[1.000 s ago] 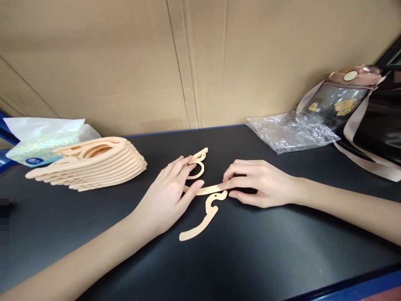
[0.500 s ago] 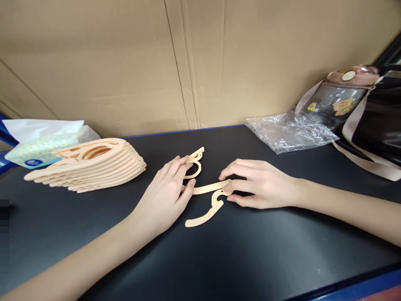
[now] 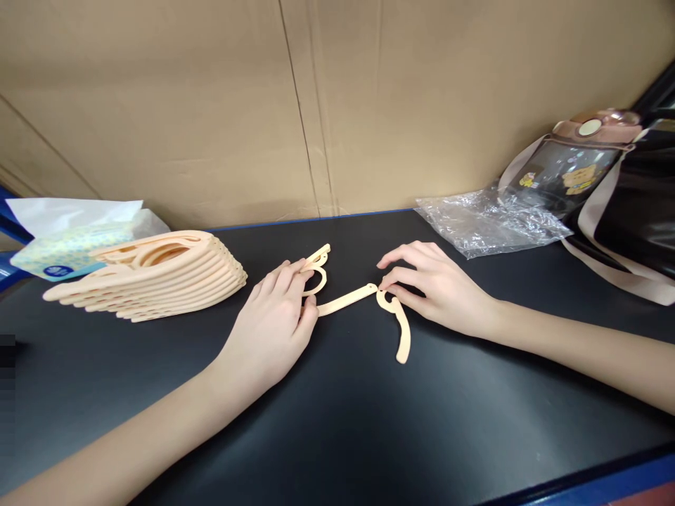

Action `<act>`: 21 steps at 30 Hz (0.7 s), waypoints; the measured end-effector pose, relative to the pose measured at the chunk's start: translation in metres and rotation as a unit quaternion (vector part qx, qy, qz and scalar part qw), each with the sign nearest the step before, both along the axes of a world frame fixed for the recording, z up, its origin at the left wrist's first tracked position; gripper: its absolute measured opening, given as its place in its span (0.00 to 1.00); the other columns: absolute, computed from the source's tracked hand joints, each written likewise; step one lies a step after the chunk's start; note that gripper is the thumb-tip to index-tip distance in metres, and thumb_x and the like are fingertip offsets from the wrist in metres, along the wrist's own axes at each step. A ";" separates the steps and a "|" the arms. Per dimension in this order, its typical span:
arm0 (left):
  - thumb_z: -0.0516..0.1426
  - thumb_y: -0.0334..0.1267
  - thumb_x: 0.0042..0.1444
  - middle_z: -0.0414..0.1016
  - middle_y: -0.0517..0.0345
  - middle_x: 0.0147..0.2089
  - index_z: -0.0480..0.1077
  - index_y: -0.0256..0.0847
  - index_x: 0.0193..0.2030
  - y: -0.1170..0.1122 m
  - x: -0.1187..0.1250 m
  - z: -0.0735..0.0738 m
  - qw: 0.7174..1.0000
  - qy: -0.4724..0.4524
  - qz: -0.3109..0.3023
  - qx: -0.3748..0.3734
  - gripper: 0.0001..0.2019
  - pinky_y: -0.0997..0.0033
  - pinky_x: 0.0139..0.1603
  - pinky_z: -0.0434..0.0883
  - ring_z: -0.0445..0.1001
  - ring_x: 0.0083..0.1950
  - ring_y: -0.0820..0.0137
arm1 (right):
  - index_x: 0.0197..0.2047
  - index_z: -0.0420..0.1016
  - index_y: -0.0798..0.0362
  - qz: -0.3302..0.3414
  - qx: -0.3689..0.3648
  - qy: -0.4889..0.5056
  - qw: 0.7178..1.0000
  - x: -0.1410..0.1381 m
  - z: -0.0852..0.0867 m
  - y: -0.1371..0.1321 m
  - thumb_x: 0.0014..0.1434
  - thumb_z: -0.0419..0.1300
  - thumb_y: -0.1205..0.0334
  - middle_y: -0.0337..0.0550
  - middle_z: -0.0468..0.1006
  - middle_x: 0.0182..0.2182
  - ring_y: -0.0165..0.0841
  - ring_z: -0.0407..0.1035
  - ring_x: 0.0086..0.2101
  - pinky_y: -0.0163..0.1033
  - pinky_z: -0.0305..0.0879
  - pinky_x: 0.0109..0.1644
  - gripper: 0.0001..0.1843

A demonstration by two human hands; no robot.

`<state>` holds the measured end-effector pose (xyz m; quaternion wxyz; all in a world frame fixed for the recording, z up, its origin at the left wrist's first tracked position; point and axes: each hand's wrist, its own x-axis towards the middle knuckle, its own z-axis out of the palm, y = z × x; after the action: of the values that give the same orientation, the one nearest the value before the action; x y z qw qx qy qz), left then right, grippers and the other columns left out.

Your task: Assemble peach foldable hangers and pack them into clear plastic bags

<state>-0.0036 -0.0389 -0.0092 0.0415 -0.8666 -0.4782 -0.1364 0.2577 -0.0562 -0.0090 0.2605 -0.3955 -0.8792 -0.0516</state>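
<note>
My left hand (image 3: 277,309) lies over a peach plastic folding hanger (image 3: 345,301), its fingers closed on the middle and partly hiding it. Beyond the fingertips show a ring and a short bar. One straight arm with a small hole in its end reaches right from under my thumb. At the end of that arm, my right hand (image 3: 429,284) has its fingertips on the upper end of a curved hook piece (image 3: 403,334), which hangs toward me on the table. Whether hook and arm are joined I cannot tell.
A stack of matching peach hangers (image 3: 158,277) sits on the left before a tissue pack (image 3: 68,246). At the back right are a crumpled clear plastic bag (image 3: 490,221), a strapped water bottle (image 3: 574,165) and a black bag (image 3: 646,204). Cardboard (image 3: 211,105) stands behind the black table (image 3: 337,429).
The hook piece has turned from pointing left to pointing toward me, its upper end shifting slightly away from me. My right hand has moved slightly away from me; my left hand has slid a little left.
</note>
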 end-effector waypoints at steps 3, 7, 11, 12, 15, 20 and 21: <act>0.39 0.41 0.65 0.62 0.43 0.65 0.64 0.29 0.61 0.000 -0.001 0.000 1.000 0.002 0.003 -0.002 0.26 0.50 0.65 0.60 0.57 0.67 0.54 | 0.40 0.74 0.53 -0.030 0.009 0.029 0.999 0.000 0.000 0.001 0.65 0.54 0.68 0.47 0.73 0.44 0.36 0.67 0.41 0.42 0.61 0.45 0.08; 0.39 0.41 0.64 0.61 0.42 0.66 0.63 0.28 0.61 0.000 -0.001 -0.001 1.000 0.005 0.002 -0.005 0.26 0.50 0.65 0.60 0.57 0.68 0.54 | 0.42 0.73 0.54 -0.025 -0.007 0.045 0.999 -0.003 0.001 0.000 0.63 0.59 0.62 0.40 0.73 0.33 0.33 0.67 0.34 0.40 0.60 0.41 0.06; 0.39 0.41 0.64 0.62 0.42 0.65 0.63 0.28 0.61 0.000 -0.001 -0.002 1.000 0.005 -0.003 -0.002 0.26 0.50 0.65 0.60 0.57 0.67 0.53 | 0.38 0.73 0.53 -0.043 -0.047 0.021 0.998 -0.004 0.001 0.000 0.61 0.62 0.57 0.39 0.75 0.33 0.33 0.67 0.33 0.40 0.59 0.41 0.07; 0.39 0.41 0.64 0.62 0.42 0.65 0.63 0.28 0.61 0.000 -0.001 -0.002 1.000 0.006 -0.003 0.001 0.26 0.50 0.65 0.61 0.58 0.67 0.53 | 0.38 0.73 0.52 -0.048 -0.052 0.019 0.997 -0.004 0.001 0.000 0.61 0.61 0.58 0.40 0.75 0.35 0.33 0.67 0.34 0.40 0.59 0.42 0.06; 0.40 0.40 0.64 0.62 0.42 0.65 0.63 0.28 0.61 0.000 -0.001 -0.003 1.000 0.007 -0.003 0.008 0.25 0.50 0.65 0.61 0.58 0.67 0.53 | 0.39 0.73 0.52 -0.051 -0.052 0.014 0.997 -0.004 0.000 0.002 0.62 0.59 0.62 0.40 0.76 0.37 0.33 0.67 0.36 0.40 0.58 0.44 0.04; 0.40 0.39 0.63 0.62 0.43 0.66 0.63 0.28 0.61 0.001 -0.002 -0.004 1.000 0.013 -0.002 0.010 0.25 0.50 0.65 0.60 0.57 0.68 0.54 | 0.41 0.73 0.52 -0.069 -0.039 -0.004 0.997 -0.002 -0.001 0.003 0.63 0.56 0.69 0.39 0.76 0.38 0.34 0.67 0.38 0.41 0.57 0.47 0.05; 0.40 0.38 0.63 0.62 0.43 0.66 0.63 0.28 0.61 0.001 -0.002 -0.004 1.000 0.014 -0.001 0.009 0.25 0.50 0.65 0.60 0.57 0.68 0.54 | 0.41 0.72 0.52 -0.071 -0.035 -0.005 0.997 -0.001 -0.001 0.003 0.63 0.55 0.70 0.39 0.77 0.38 0.34 0.67 0.39 0.41 0.57 0.48 0.06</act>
<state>-0.0060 -0.0383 -0.0129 0.0557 -0.8683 -0.4758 -0.1286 0.2563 -0.0529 -0.0100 0.2382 -0.4658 -0.8512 -0.0414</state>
